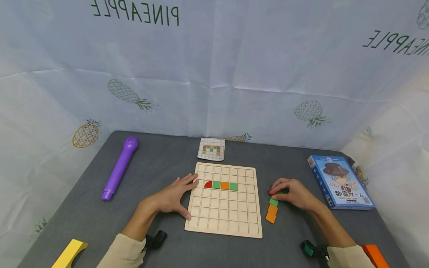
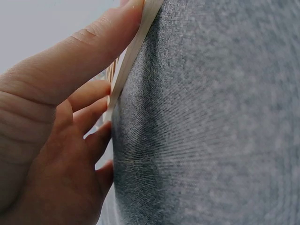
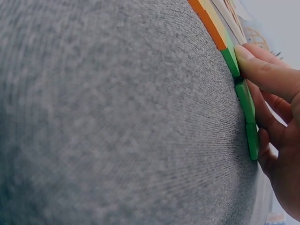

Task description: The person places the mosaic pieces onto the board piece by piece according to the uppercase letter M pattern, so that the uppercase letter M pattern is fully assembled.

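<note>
A square wooden grid board (image 1: 224, 219) lies mid-table with a row of small tiles on it: a red quarter-round tile (image 1: 208, 184), a green tile (image 1: 216, 184), an orange tile (image 1: 225, 185) and another green tile (image 1: 233, 186). My left hand (image 1: 172, 195) is spread along the board's left side, thumb and fingertips resting at its edge. Right of the board, my right hand (image 1: 293, 193) pinches a small red tile (image 1: 269, 192), mostly covered by the fingers. Beneath and beside that hand, loose green tiles (image 3: 245, 101) and orange tiles (image 1: 272, 213) form a line.
Behind the board lies a pattern card (image 1: 211, 149) with a coloured grid. A purple microphone-shaped stick (image 1: 120, 167) is at left, a yellow block (image 1: 69, 254) at front left. At right are a blue game box (image 1: 342, 182) and an orange block (image 1: 375, 255).
</note>
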Demonstrator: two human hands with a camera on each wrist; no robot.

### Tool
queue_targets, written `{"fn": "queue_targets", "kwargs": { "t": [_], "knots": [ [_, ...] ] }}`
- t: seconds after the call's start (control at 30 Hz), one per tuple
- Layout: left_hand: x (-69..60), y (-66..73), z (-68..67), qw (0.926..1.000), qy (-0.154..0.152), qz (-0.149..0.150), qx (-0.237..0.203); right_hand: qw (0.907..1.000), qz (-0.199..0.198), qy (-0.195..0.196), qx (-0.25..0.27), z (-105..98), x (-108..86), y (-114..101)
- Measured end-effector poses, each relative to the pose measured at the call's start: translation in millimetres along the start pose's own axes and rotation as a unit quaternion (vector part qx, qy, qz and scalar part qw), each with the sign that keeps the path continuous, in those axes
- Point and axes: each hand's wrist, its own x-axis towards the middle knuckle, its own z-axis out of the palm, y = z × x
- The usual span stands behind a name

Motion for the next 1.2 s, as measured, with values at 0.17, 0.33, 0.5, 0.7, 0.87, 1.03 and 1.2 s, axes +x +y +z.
{"fn": "queue_targets", "kwargs": {
  "t": [0.17,0.33,0.5,0.7,0.87,1.03,1.2],
  "knots": [
    [-0.6,-0.6,0.2,1.0000,0.001,0.001,0.003,1.0000,-0.004,-0.008,0.000,-1,-0.2,2],
    [-0.1,-1.6,0.2,1.0000,0.003,0.003,0.002,0.9999,-0.012,-0.006,0.000,-1,-0.9,1],
    [-0.7,-2.0,0.0,1.0000,0.003,0.003,-0.003,0.9997,-0.004,0.023,0.004,0,-2.0,2],
    [-0.3,-2.4,0.0,1.0000,0.002,0.006,-0.003,0.9982,0.020,0.057,-0.002,-2,-3.4,3],
    [0.6,-3.1,0.5,1.0000,0.000,0.004,-0.002,0.9971,0.007,0.076,0.001,-1,1.5,0],
    [0.9,-3.1,1.0,1.0000,0.000,0.000,-0.002,0.9959,-0.023,0.085,0.021,1,7.8,-5],
    [0.6,-3.2,0.7,1.0000,0.003,0.003,0.001,0.9963,-0.029,0.078,0.022,5,13.6,-7]
  ]
}}
